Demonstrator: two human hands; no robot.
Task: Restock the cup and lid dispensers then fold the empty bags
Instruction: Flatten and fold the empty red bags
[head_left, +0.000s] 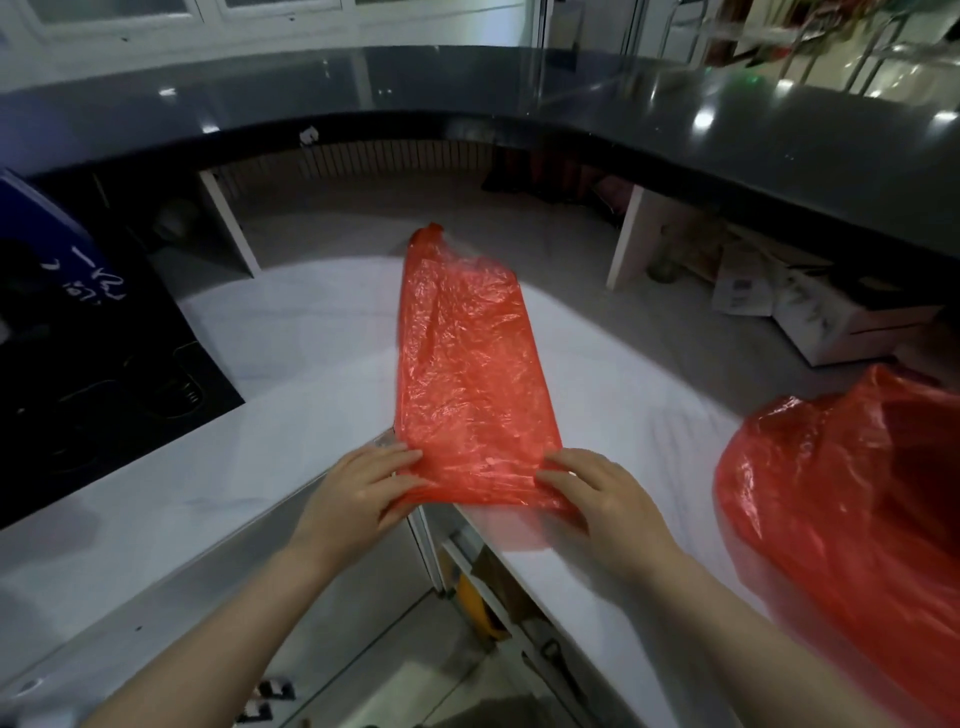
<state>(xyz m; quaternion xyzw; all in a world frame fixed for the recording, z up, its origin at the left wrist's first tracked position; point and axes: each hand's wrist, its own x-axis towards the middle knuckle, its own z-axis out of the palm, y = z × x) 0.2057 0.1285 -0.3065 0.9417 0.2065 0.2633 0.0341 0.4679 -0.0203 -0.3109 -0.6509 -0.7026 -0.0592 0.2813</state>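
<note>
white counter (291, 332), flat red bag (467, 374) (crinkled), bulging red bag (852, 499)

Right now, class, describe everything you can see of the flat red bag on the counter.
The flat bag is thin, crinkled, translucent red plastic, laid out in a long strip on the white counter, handles at the far end. Its near end overhangs the counter edge, where the left hand and right hand hold its corners.

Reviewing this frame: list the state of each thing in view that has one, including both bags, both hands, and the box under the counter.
flat red bag: emptied, flattened lengthwise on the white counter, near end gripped.
left hand: grips bag's near left corner.
right hand: grips bag's near right corner.
second red bag: bulging, mouth open, unfolded.
cardboard box: on the floor, flaps open.
</note>
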